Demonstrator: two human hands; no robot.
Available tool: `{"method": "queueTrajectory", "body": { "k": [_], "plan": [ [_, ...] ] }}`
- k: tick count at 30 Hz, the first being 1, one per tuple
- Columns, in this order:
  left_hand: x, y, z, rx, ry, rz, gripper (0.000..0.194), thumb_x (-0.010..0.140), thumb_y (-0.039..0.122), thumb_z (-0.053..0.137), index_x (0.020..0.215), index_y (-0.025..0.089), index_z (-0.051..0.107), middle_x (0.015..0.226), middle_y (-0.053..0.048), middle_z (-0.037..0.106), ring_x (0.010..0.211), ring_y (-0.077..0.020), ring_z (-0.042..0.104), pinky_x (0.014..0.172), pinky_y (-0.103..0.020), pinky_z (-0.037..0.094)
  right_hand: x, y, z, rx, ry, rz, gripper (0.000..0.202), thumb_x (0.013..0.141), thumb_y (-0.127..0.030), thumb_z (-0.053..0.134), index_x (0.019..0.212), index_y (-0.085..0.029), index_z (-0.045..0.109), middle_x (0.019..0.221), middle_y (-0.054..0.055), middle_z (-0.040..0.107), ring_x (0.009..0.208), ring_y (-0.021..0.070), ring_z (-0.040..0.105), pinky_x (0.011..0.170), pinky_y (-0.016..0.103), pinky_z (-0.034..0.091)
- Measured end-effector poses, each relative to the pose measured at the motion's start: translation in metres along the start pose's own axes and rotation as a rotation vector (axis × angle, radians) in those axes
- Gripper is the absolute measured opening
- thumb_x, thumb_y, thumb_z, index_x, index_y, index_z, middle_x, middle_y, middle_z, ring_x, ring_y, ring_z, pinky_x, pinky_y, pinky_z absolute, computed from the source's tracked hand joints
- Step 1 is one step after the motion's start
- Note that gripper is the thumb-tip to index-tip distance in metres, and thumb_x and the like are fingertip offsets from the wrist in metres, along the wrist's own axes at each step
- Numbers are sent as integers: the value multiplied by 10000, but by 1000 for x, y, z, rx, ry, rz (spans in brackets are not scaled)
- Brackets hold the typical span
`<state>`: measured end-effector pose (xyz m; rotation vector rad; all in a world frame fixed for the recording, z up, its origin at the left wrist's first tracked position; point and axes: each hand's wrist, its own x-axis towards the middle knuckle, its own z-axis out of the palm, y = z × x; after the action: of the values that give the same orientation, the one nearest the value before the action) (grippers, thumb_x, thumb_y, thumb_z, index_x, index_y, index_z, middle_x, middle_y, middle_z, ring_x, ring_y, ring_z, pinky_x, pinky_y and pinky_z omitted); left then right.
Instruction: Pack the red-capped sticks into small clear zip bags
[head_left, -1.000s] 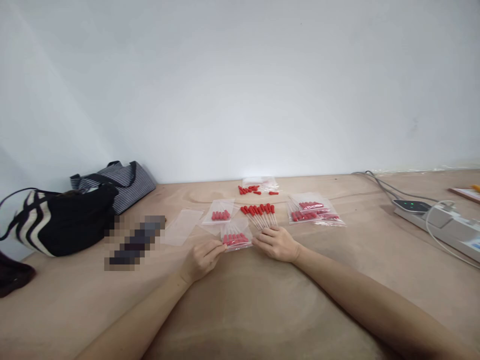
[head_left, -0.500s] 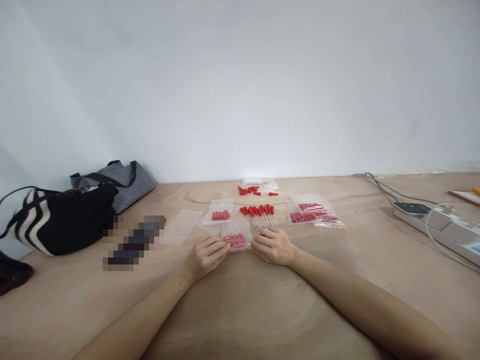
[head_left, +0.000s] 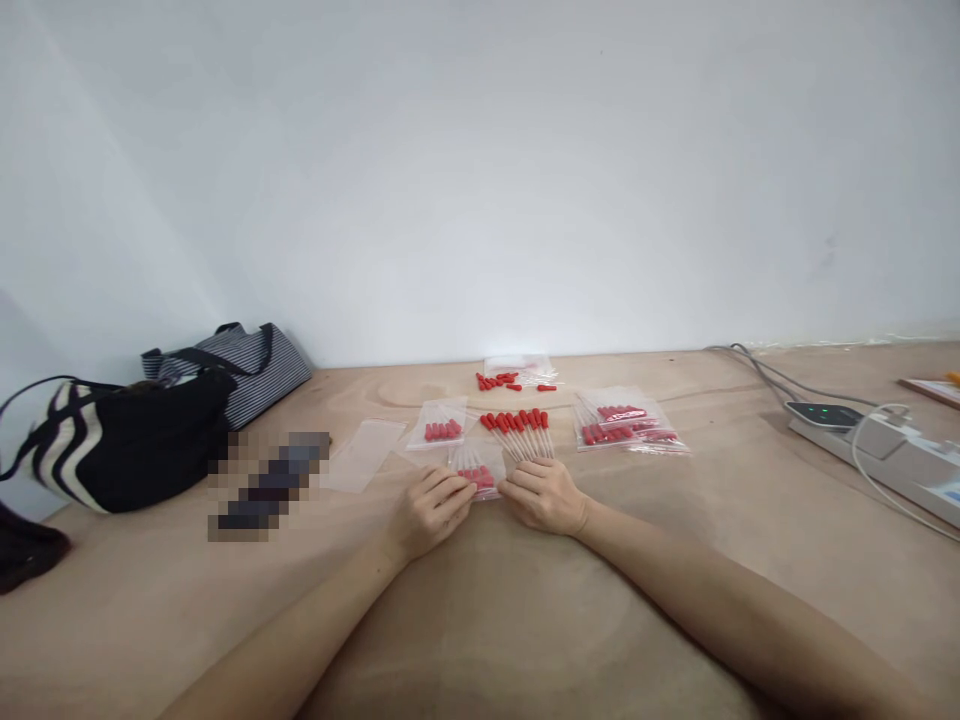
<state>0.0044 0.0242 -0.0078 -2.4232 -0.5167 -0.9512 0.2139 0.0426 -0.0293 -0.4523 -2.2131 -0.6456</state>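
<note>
A small clear zip bag (head_left: pixel 489 463) lies between my hands, with several red-bulbed droppers inside, bulbs toward me. My left hand (head_left: pixel 435 508) is closed at the bag's near left edge, its fingertips over part of the seal. My right hand (head_left: pixel 546 497) pinches the bag's right edge. Just beyond my right knuckles, a fan of loose droppers (head_left: pixel 519 425) rests on the table, red bulbs pointing away; their lower stems are hidden behind the hand. Another zip bag (head_left: pixel 442 425) with droppers lies behind and left of my left hand.
Filled dropper bags (head_left: pixel 630 425) are piled at right. Flat bags (head_left: pixel 366 450) lie at left beside a pixelated dark object (head_left: pixel 274 485). Loose red bulbs (head_left: pixel 499 382) and thin clear stems sit by the wall. Two bags (head_left: pixel 165 430) stand far left, a power strip (head_left: pixel 885 465) far right.
My left hand has slid right along the zip bag's near edge, now covering more of it. My right hand has stayed almost in place at the other edge.
</note>
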Motion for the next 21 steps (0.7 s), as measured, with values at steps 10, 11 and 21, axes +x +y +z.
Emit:
{"method": "queueTrajectory", "body": {
  "k": [10,11,21],
  "plan": [
    [1,1,1,0,25,40,152,794,77,467,876,166,559,697,-17,642,675,-150,576,663,-306,465,1,-1,1,35,-7,7,133,800,-163,452,711,-171,550,601,-8,532,583,106,419,512,251,241],
    [1,1,2,-1,23,33,150,790,77,474,881,161,559,706,-23,644,684,-153,576,664,-309,465,1,-1,1,38,-14,3,137,798,-168,449,702,-171,547,598,-8,531,582,107,418,508,254,237],
    [9,6,7,36,1,93,137,809,66,461,803,148,571,647,-16,631,634,-142,570,658,-308,457,3,-4,6,86,-80,-10,145,754,-157,426,651,-180,526,588,-9,523,581,115,404,513,259,245]
  ]
}}
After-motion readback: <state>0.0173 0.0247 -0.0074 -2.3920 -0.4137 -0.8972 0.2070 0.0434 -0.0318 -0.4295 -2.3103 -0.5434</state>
